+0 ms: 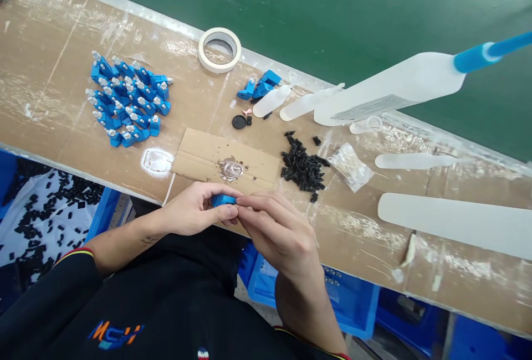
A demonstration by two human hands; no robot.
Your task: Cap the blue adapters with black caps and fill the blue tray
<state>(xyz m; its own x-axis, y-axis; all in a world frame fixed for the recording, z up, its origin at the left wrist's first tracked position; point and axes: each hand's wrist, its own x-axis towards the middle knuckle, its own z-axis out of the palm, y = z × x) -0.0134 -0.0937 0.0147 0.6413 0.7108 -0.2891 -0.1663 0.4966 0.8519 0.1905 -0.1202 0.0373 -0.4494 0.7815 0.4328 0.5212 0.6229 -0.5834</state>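
A small blue plastic piece is pinched between the thumb and fingers of my left hand, above the table's near edge. My right hand meets it at its right end, with thumb and fingertips pressed together; anything between those fingertips is too hidden to make out. Just beyond both hands lies a cardboard strip with a wet, glossy puddle on it. To its right is a heap of small black parts. Several blue pieces with white tips stand grouped at the left.
A tape roll lies near the far edge, with a few blue pieces beside it. White bottles and a bag of cotton swabs occupy the right. Blue bins sit below the table's near edge.
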